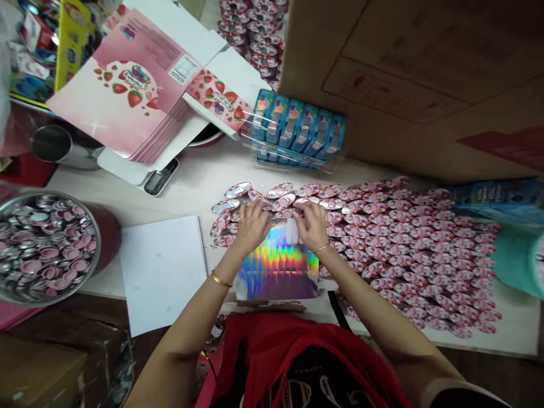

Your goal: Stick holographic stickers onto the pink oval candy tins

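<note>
A shiny rainbow holographic sheet [276,277] lies flat in front of me, with a few white strips [292,231] near its far edge. My left hand [254,225] is at the sheet's far left corner, fingers bent and closed on the edge. At the far right corner my right hand [313,225] has its fingers curled the same way, thumb beside the white strips. The fingertips partly hide the sheet's edge. Just beyond both hands stand small oval red-and-white containers with pink round tops [284,202]; some at the left show shiny silver tops [238,190].
Many more such containers [408,243] fill the right side. A metal pot [96,226] of pink-and-silver lids and a white paper stack [164,272] are left. Strawberry-printed cartons [127,85] rest on a scale [157,180]. Blue packs [297,127] and a large cardboard box [403,73] stand behind.
</note>
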`<move>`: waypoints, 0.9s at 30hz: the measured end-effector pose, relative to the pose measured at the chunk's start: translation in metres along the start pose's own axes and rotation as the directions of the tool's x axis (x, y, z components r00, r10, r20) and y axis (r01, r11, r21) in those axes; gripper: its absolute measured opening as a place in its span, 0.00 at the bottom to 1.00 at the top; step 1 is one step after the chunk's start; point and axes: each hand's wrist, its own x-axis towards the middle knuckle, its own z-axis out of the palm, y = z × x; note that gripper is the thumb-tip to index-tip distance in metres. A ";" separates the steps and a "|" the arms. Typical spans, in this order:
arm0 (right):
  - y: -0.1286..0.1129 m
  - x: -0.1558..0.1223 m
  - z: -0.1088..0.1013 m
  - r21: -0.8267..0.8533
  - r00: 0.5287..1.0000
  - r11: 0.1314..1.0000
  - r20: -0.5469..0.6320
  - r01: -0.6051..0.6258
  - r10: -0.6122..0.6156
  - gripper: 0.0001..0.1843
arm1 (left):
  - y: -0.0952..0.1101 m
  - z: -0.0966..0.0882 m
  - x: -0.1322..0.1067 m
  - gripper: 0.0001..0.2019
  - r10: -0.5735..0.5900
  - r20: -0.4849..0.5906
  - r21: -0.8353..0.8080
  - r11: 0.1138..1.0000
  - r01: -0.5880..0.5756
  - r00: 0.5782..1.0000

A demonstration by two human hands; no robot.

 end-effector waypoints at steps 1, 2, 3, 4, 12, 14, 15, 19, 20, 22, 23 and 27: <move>0.002 -0.004 -0.001 -0.027 0.998 0.999 0.047 0.032 -0.030 0.18 | -0.001 -0.001 -0.001 0.08 -0.012 -0.014 -0.004 1.000 0.012 1.000; 0.002 -0.007 -0.002 -0.048 0.994 0.997 0.093 0.062 -0.058 0.18 | -0.002 -0.003 -0.002 0.09 -0.018 -0.024 -0.008 1.000 0.018 1.000; 0.000 -0.008 -0.004 -0.061 0.988 0.994 0.134 0.087 -0.079 0.18 | -0.002 -0.007 -0.003 0.09 -0.021 -0.028 -0.006 1.000 0.021 0.999; -0.002 -0.007 -0.005 -0.063 0.982 0.993 0.167 0.104 -0.093 0.18 | -0.001 -0.010 -0.003 0.10 -0.017 -0.025 0.002 1.000 0.017 1.000; -0.006 0.013 -0.021 0.067 0.953 0.996 0.292 0.058 -0.075 0.14 | 0.034 -0.007 0.001 0.14 0.075 -0.034 0.026 0.997 -0.074 0.997; -0.001 0.016 -0.020 0.082 0.949 0.997 0.313 0.016 -0.041 0.14 | 0.041 0.000 -0.004 0.13 0.059 -0.066 0.024 0.998 -0.057 0.996; 0.002 0.017 -0.019 0.088 0.947 0.996 0.319 -0.004 -0.025 0.14 | 0.045 0.003 -0.009 0.12 0.054 -0.071 0.022 0.998 -0.052 0.996; 0.016 0.018 -0.018 0.073 0.953 0.997 0.304 -0.023 -0.001 0.13 | 0.059 0.005 -0.037 0.07 0.097 -0.041 -0.060 0.993 -0.100 0.994; 0.019 0.018 -0.018 0.056 0.954 0.998 0.300 -0.016 -0.001 0.13 | 0.061 0.003 -0.043 0.06 0.113 -0.052 -0.115 0.986 -0.118 0.992; 0.023 0.018 -0.018 0.020 0.953 1.000 0.302 -0.002 -0.004 0.13 | 0.065 -0.002 -0.048 0.05 0.082 -0.137 -0.238 0.965 -0.113 0.987; 0.024 0.018 -0.019 0.011 0.953 1.000 0.304 0.007 -0.010 0.14 | 0.065 -0.004 -0.047 0.05 0.034 -0.191 -0.281 0.956 -0.088 0.981; 0.022 0.017 -0.023 0.023 0.948 0.998 0.313 0.056 -0.060 0.15 | 0.058 -0.005 -0.016 0.18 -0.078 -0.189 -0.172 0.984 0.045 0.979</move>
